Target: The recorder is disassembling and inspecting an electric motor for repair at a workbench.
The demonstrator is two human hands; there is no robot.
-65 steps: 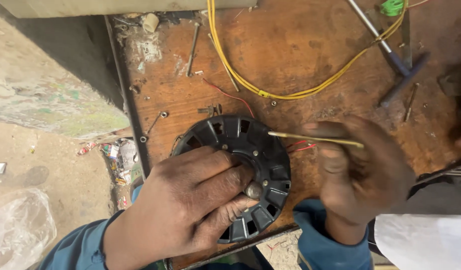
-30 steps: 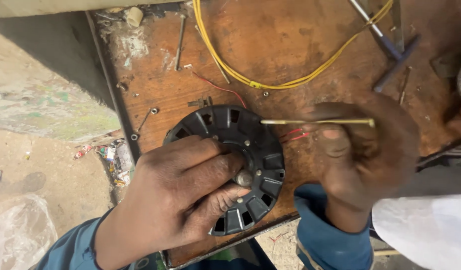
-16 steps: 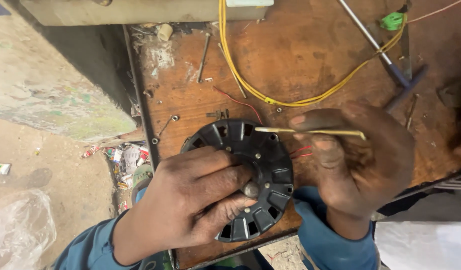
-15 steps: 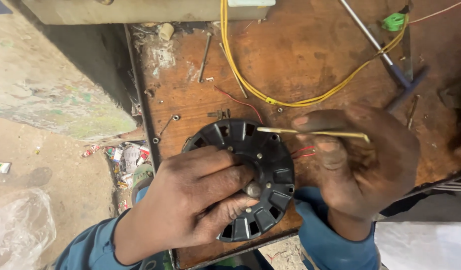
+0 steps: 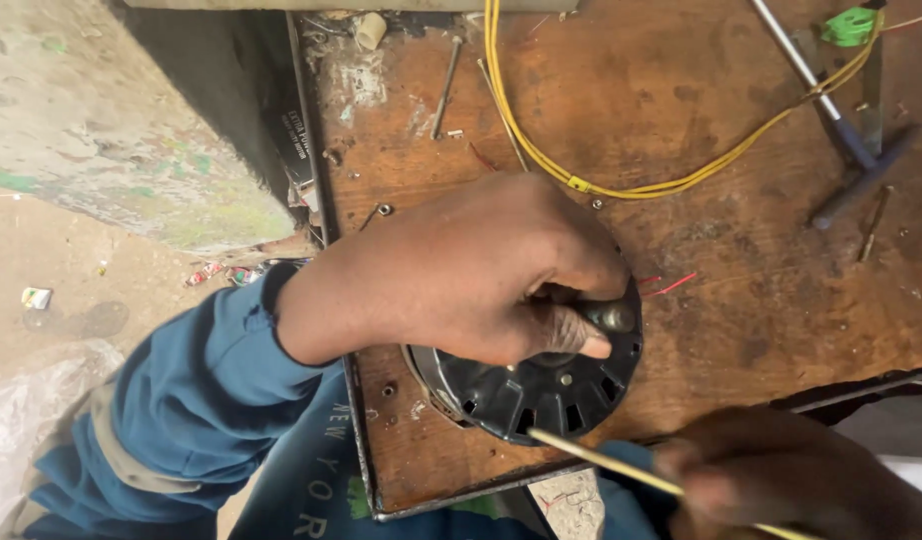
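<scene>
Left hand (image 5: 471, 275) lies palm-down over the black round motor housing (image 5: 541, 385), covering most of its upper part; fingers curled down onto it, thumb tip (image 5: 581, 340) pressed beside the small metal shaft (image 5: 616, 317) at the hub, so the hand is closed in a grip on the housing. The housing sits on the worn brown wooden bench top (image 5: 701, 240), close to its near edge, slotted rim showing along the bottom right. Thin red wires (image 5: 671, 285) poke out just right of the housing. Right hand (image 5: 781, 480) is low at the bottom right, blurred, off the near edge of the bench, fingers closed around a thin yellowish rod (image 5: 601, 463); the rod's free tip points up-left and ends just below the housing rim, whether it touches cannot be told. Blue sleeve (image 5: 191, 400) on the left arm runs down to the lower left corner. On the bench behind: a yellow cable (image 5: 641, 185) looping from the top edge across to the upper right, passing just above the left hand; a blue-handled tool with a metal shank (image 5: 841, 130) at the right; a long nail or pin (image 5: 444, 90) near the top; small loose screws scattered about. Left of the bench a grey concrete block (image 5: 111, 120), dusty ground with litter below it.
</scene>
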